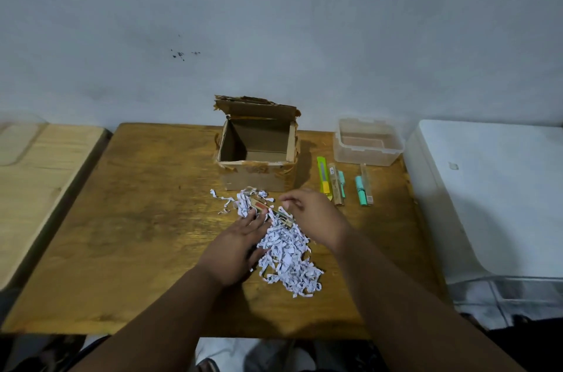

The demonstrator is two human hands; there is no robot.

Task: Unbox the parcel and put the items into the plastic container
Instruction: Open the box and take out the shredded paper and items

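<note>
- Head view: a wooden table [146, 219] stands against a pale wall, and the cardboard box [257, 179] sits near its far edge. The box is upright and its torn flaps are open.
- The plastic container [367, 155] is clear and has no lid on it. It stands to the right of the box, near the far right corner of the table, apart from the box.
- Between the box and the container, a little nearer to the person, lie a yellow-green cutter [323, 178] and two long clear packs with teal items: the first pack [338, 187] just beside the cutter, the second pack [364, 188] a little more to the right.
- A heap of shredded white paper [286, 252] lies on the table in front of the box.
- In the far part of the heap a small brown and red pack [261, 205] shows, half covered by the strips. A second small pack [285, 219] lies just beside it.
- The left hand [240, 240] lies flat on the left side of the heap with straight fingers. Its fingertips reach the brown and red pack.
- The right hand [312, 214] is over the right side of the heap with bent fingers and the thumb near the forefinger. It is blurred, so I cannot tell if it pinches something.
- At the right of the table stands a white appliance [487, 188]. At the left is a lighter wooden board [39, 176].
</note>
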